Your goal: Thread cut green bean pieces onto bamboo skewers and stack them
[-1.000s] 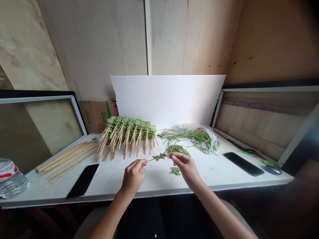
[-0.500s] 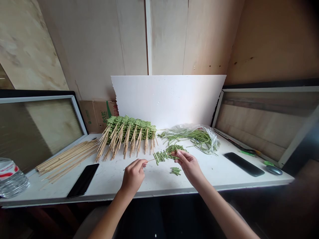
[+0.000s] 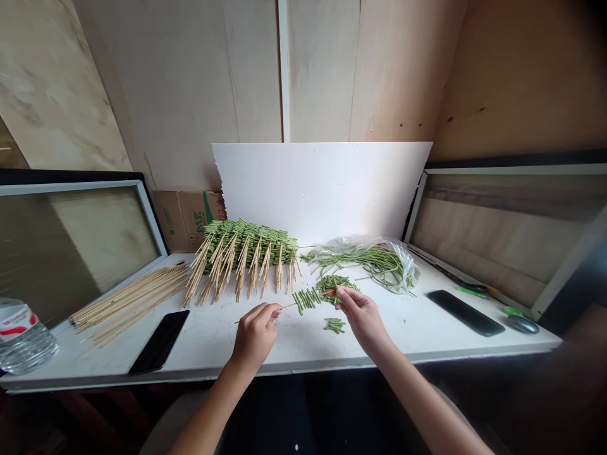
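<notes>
The white bench point(image 3: 294, 351) carries everything. Largest on it is the stack point(image 3: 253, 241) of loaded sticks at the back left, then the clear bag point(image 3: 406, 260) of long beans at the back right.

Next come the 2 hands. The left hand point(image 3: 255, 332) has its grip closed around the skewer point(image 3: 288, 306) on its bare part; the right hand point(image 3: 361, 316) has its grip pinched on the other end, thumb to fingers. Good handling here calls for a firm left grip and a light right one, the skewer near level, and any pressure put close to the wood so that nothing splits.

The skewer hangs between both hands above the bench, slim and pale. Smallest are the bean pieces point(image 3: 307, 299) on it: short, green, pierced crosswise, side by side like rungs, slightly tilted, with narrow gaps. Their exact number is hard to tell.
</notes>
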### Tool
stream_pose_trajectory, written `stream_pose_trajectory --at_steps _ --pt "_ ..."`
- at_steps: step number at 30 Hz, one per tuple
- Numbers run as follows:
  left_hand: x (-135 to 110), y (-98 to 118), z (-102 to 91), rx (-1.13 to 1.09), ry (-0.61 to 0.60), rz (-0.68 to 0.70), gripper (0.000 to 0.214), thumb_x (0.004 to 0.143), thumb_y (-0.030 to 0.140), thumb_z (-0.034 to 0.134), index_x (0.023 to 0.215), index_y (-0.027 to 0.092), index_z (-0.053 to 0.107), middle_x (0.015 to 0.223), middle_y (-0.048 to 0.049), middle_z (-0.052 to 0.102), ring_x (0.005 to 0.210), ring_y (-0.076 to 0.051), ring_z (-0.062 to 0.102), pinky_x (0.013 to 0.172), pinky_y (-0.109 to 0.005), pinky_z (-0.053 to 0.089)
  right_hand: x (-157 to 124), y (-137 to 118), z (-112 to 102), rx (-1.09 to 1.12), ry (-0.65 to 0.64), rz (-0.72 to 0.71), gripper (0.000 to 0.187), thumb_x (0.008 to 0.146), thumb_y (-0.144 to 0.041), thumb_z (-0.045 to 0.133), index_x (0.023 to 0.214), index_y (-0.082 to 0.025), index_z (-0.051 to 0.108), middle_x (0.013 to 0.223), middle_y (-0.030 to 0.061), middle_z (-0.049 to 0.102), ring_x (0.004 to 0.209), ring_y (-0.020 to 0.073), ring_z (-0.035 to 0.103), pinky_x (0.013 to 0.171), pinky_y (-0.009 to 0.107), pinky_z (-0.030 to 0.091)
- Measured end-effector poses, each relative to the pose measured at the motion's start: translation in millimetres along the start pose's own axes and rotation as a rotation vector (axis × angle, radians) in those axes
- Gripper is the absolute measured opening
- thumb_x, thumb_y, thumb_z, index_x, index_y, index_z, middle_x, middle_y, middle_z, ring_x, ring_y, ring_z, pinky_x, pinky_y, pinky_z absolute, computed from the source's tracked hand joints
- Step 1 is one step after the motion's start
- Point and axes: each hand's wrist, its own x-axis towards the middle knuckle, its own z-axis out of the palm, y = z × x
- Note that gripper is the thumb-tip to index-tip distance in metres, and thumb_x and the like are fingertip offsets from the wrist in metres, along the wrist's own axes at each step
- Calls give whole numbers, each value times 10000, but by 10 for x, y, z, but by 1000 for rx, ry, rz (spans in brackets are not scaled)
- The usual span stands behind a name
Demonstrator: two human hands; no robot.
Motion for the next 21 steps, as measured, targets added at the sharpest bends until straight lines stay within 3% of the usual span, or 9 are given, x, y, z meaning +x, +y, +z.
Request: stream_pose_trajectory --at_steps 6,14,21 --pt "-10 -9 4 20 5 7 427 771 -92 409 952 194 671 801 -24 718 775 -176 716 704 -258 551 -21 37 14 8 -30 -14 307 831 -510 758 968 -239 807 992 90 790 911 253 664 805 367 505" --pt "-50 30 49 51 20 38 478 730 -127 391 963 186 666 802 -25 711 778 -175 706 701 -260 544 -110 -61 82 -88 27 -38 296 852 -513 731 940 -242 814 979 72 793 975 266 665 811 350 501" --pt "-50 24 50 63 57 62 480 728 -135 384 956 179 668 793 -23 709 764 -172 702 701 -259 538 -129 2 113 -66 37 -39 285 854 -505 731 938 -245 810 1013 75 794 1017 280 670 821 369 507"
